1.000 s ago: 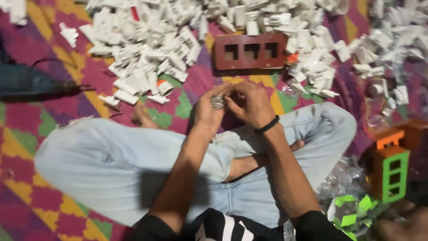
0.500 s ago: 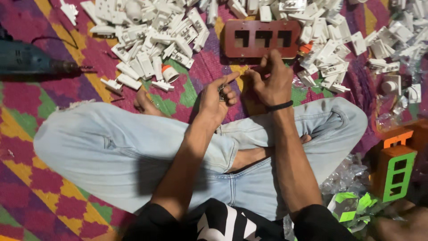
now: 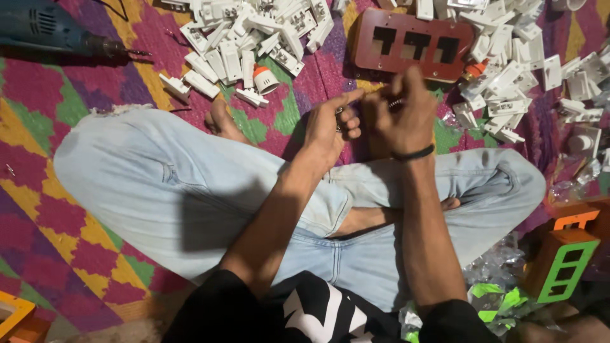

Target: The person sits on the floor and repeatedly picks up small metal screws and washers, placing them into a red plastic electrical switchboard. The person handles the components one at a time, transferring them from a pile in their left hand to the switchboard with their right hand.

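Observation:
I sit cross-legged in light jeans on a patterned mat. My left hand (image 3: 328,127) is curled with small metal bits, perhaps screws, between its fingers, forefinger pointing toward the right hand. My right hand (image 3: 400,114), a black band on its wrist, pinches a small metal piece at its fingertips. Both hands hover just in front of a red-brown switch plate (image 3: 411,46) with three rectangular openings that lies on the mat.
A heap of white plastic switch parts (image 3: 248,32) covers the mat ahead, more to the right (image 3: 527,70). A blue power drill (image 3: 51,32) lies far left. Orange and green boxes (image 3: 565,254) and crumpled plastic bags (image 3: 502,267) stand at my right.
The view has tilted down, so the plate and parts sit higher in frame. Both hands have reached forward toward the red-brown plate, fingers working the small metal bits.

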### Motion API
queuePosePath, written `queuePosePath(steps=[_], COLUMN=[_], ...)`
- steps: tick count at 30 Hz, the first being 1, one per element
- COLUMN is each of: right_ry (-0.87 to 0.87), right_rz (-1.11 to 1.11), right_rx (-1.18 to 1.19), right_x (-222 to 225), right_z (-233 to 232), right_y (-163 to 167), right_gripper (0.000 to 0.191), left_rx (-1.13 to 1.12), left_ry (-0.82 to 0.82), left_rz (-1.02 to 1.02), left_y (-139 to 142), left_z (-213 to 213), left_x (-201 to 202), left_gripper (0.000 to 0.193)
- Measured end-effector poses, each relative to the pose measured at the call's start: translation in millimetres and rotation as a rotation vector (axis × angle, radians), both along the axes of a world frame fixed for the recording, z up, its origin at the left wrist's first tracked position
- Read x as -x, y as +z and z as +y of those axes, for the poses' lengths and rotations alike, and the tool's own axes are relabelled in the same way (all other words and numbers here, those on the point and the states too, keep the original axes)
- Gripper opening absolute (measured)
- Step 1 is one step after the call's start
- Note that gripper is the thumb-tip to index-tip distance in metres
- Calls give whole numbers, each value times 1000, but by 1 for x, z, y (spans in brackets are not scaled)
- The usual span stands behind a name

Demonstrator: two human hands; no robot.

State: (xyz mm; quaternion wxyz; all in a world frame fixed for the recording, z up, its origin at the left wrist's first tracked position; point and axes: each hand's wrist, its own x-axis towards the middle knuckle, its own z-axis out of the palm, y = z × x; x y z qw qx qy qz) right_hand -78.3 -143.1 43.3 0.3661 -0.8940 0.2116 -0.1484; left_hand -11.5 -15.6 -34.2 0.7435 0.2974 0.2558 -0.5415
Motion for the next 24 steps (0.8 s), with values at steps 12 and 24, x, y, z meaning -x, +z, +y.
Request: queuePosePath(steps=[12, 24], right_ry=[-84, -3], right_rz=[46, -4], right_rx=[-68, -42], right_x=[-2, 1], right_z=[-3, -5], right_y=[-11, -10], right_gripper=[32, 37], left_rx=[-46, 34], left_ry=[42, 73], left_rz=[-19, -39], left_y=[2, -3], left_z=[-2, -2], left_x=[0, 0], left_gripper=[47, 46])
